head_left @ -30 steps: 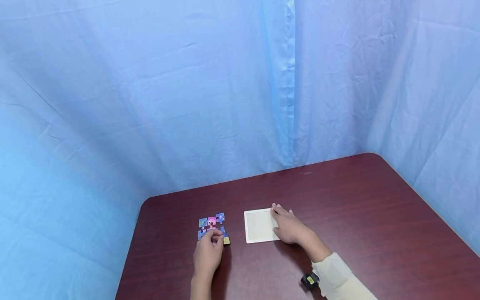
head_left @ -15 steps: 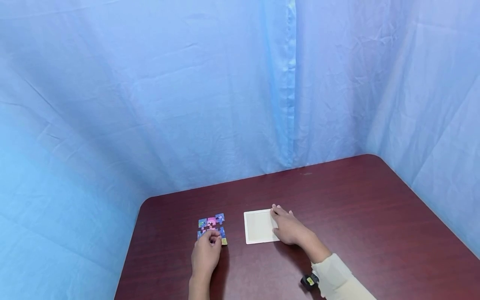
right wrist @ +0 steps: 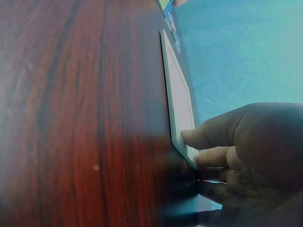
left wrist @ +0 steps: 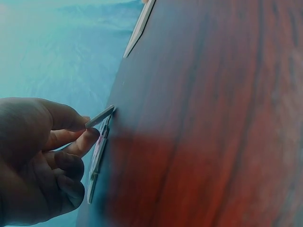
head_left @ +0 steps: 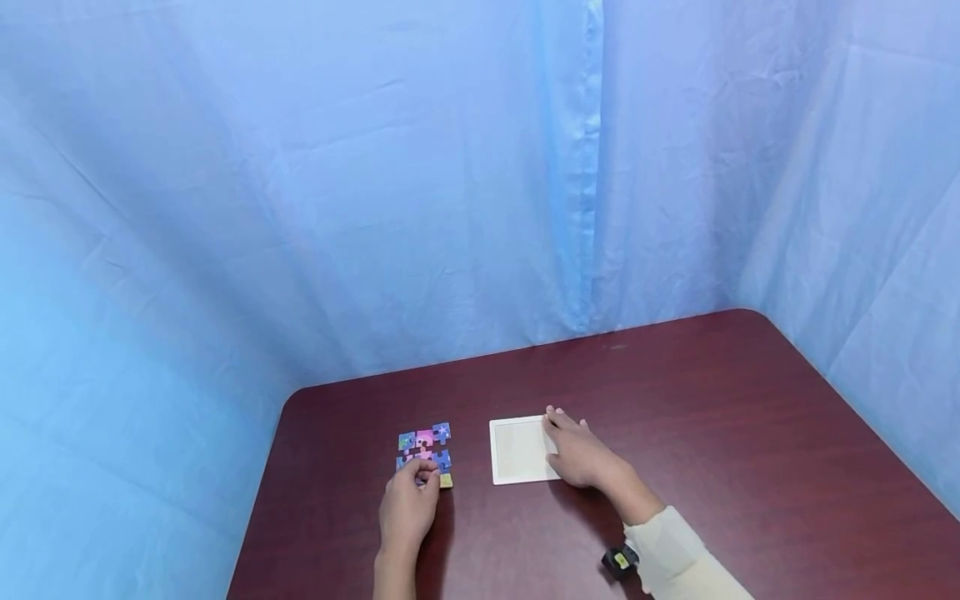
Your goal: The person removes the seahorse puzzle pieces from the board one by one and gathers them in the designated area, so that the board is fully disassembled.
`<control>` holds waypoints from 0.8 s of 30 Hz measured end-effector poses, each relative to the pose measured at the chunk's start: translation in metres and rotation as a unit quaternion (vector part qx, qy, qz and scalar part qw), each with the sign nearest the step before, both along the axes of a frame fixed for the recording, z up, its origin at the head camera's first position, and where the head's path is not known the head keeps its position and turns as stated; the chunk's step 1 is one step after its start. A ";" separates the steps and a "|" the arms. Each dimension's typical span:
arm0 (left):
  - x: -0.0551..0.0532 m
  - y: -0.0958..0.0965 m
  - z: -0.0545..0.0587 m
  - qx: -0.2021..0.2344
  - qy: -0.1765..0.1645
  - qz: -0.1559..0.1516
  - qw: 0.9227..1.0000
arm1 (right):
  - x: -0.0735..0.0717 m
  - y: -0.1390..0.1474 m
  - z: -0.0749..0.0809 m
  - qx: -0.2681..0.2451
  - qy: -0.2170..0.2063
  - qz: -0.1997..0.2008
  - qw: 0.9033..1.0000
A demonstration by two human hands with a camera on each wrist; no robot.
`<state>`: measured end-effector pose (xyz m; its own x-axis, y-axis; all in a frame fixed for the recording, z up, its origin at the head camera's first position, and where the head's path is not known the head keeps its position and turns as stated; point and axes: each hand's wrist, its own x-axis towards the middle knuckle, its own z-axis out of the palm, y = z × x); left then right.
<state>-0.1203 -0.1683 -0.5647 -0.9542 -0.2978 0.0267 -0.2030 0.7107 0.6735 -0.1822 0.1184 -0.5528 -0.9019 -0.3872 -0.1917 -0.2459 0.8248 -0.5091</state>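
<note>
My left hand [head_left: 407, 504] pinches a flat jigsaw puzzle piece [left wrist: 100, 116] between thumb and fingers; in the left wrist view it tilts, one edge low near the table. In the head view its yellow-green corner [head_left: 446, 481] shows beside the fingertips. Several other jigsaw pieces [head_left: 424, 438], blue and pink, lie close together just beyond this hand, some partly covered by it. To their right, a shallow cream puzzle tray [head_left: 494, 454] with a raised rim lies flat. Over its right side rests my right hand [head_left: 577, 454], fingers extended, thumb [right wrist: 189, 137] touching the tray.
The dark red wooden table [head_left: 675, 400] has rounded far corners. Light blue curtains [head_left: 420, 183] hang behind it and along both sides. A small black device [head_left: 619, 561] is strapped at the right wrist, by the cream sleeve [head_left: 667, 542].
My left hand has shifted slightly left with the pinched puzzle piece, whose yellow-green corner has drawn in toward the other pieces. My right hand and the tray have stayed put.
</note>
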 end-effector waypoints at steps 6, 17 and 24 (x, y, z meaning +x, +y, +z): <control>-0.001 -0.003 0.001 0.007 -0.008 -0.004 1.000 | 0.000 0.000 0.000 0.004 0.000 0.001 1.000; -0.004 -0.006 0.001 0.024 0.019 -0.031 0.999 | -0.001 0.000 0.001 -0.009 0.003 0.002 1.000; -0.003 -0.007 0.001 0.035 0.016 -0.028 0.999 | 0.001 -0.001 0.003 0.002 -0.006 0.000 1.000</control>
